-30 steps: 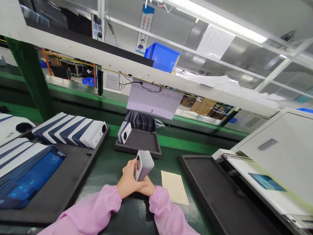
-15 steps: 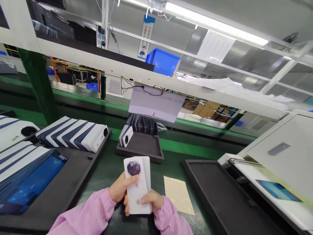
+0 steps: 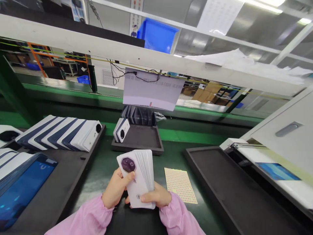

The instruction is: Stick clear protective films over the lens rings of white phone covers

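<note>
Both my hands hold a fanned stack of white phone back covers (image 3: 140,176) over the green bench. The front cover shows a dark purple camera ring at its top. My left hand (image 3: 114,189) grips the stack's left edge, thumb by the camera ring. My right hand (image 3: 156,196) is closed round the stack's lower right corner. Both sleeves are pink.
A small dark tray (image 3: 141,143) with a few covers sits ahead. A long tray (image 3: 61,176) of overlapped white and blue covers lies left. A beige dotted sheet (image 3: 180,184) lies right of my hands, then a black tray (image 3: 220,182) and a white machine (image 3: 281,147).
The stack was turned from edge-on to face me, then spread into a fan. The view has tilted and shifted slightly.
</note>
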